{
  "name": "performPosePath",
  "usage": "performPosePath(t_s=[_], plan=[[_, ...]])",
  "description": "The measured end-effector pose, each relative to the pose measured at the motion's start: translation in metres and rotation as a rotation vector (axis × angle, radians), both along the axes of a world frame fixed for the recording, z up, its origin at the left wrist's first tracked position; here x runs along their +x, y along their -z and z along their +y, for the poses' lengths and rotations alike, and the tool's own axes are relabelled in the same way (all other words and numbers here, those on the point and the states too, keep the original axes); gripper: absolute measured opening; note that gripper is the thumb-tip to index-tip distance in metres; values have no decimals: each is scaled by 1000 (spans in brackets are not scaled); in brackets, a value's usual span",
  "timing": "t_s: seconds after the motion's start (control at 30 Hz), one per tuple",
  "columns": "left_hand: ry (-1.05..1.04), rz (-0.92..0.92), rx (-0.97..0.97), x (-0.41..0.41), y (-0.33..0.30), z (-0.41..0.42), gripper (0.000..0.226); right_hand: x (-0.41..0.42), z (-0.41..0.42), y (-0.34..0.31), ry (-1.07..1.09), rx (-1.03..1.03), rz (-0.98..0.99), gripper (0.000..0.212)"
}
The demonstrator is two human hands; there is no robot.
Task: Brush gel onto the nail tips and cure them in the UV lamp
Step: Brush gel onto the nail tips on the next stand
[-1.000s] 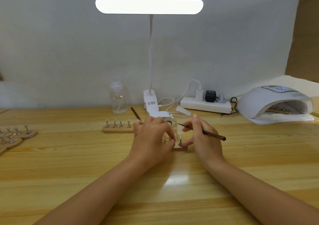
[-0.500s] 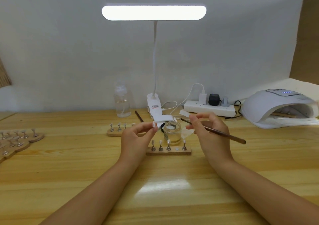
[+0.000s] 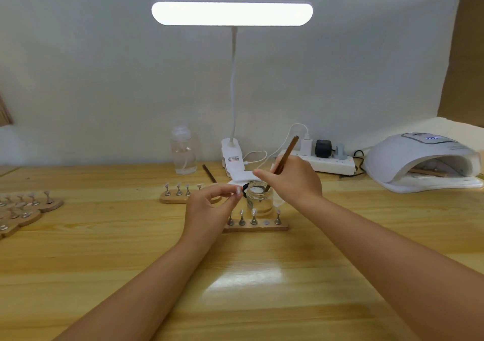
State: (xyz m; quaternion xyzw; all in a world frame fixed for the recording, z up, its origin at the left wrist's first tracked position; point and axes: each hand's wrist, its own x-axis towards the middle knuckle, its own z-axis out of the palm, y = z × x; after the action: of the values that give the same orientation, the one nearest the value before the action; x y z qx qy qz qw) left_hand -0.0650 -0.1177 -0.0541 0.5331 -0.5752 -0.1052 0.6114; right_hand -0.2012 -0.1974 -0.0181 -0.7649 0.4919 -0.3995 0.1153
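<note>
My left hand (image 3: 209, 204) pinches a small white nail tip (image 3: 238, 191) between thumb and forefinger, lifted off the wooden holder strip (image 3: 258, 226). That strip carries several nail tips on metal stands and one bare slot. My right hand (image 3: 296, 181) grips a brown brush (image 3: 285, 154), held steeply, its bristle end dipped into the small glass jar (image 3: 259, 198) of clear gel behind the strip. The white UV lamp (image 3: 421, 160) stands at the right, open toward me, with a wooden strip inside.
A second holder strip (image 3: 180, 196) with nail tips lies left of the jar. More holders (image 3: 23, 207) are piled at the far left. A clear bottle (image 3: 183, 152), a spare brush (image 3: 209, 173), the desk lamp clamp (image 3: 233, 160) and a power strip (image 3: 322, 161) line the back.
My left hand has lifted one nail tip off the strip. My right hand swung the brush upright and dipped its tip into the jar.
</note>
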Motion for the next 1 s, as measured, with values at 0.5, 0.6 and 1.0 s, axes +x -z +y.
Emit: performPosePath(t_s=[0.5,0.6,1.0], plan=[[13,20,23,0,0,1,24,-15,-6,-5,53,152,-354,37],[13,29,33,0,0,2,25,-19,-8,-4,56,154,-371,36],[32,44,35,0,1,1,25,-19,34,20,-161,-82,-664,17]])
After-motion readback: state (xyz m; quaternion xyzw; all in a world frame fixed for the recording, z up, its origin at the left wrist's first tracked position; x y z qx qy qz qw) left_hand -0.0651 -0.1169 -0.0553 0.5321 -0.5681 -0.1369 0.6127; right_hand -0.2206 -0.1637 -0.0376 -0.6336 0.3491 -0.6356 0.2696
